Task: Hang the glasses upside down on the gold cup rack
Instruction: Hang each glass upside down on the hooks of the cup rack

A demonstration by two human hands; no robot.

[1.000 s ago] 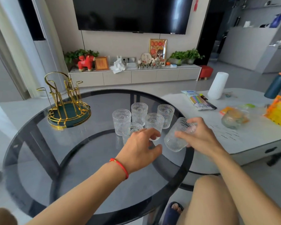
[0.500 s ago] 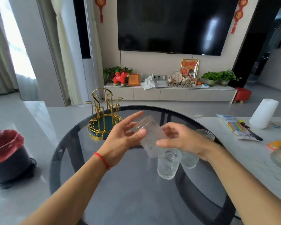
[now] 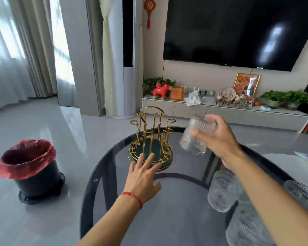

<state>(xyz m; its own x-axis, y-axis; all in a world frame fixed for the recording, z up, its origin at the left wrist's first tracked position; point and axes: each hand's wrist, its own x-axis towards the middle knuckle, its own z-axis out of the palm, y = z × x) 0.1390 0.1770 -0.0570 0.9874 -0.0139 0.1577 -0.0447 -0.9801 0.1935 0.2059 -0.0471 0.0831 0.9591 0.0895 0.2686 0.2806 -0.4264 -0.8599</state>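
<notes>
- Here, your right hand [image 3: 219, 139] has its grip clenched around a ribbed glass [image 3: 196, 137], fingers wrapped over the base end, the mouth tilted down and toward the gold cup rack [image 3: 150, 139].
- That glass is in the air, just to the right of the rack and apart from it, roughly level with the rack's shorter right-hand pegs; it touches no peg.
- Your left hand [image 3: 143, 178] lies flat with the fingers spread and the grip released, holding nothing, its fingertips at the near rim of the rack's round green base.
- The rack stands on the dark glass tabletop [image 3: 167, 210], close to the tabletop's far-left curved edge; every peg on it is bare.
- Between the rack and your right forearm the tabletop is open, as is the stretch on the near side of the rack around your left wrist.
- More glasses [image 3: 222, 190] stand upright on the tabletop, well to the near right of the rack, partly hidden under your right forearm.
- Left of the rack, beyond the tabletop edge, a black bin with a red liner [image 3: 28, 166] sits on the floor, well apart.
- Behind the rack, a low cabinet [image 3: 220, 110] runs along the wall.
</notes>
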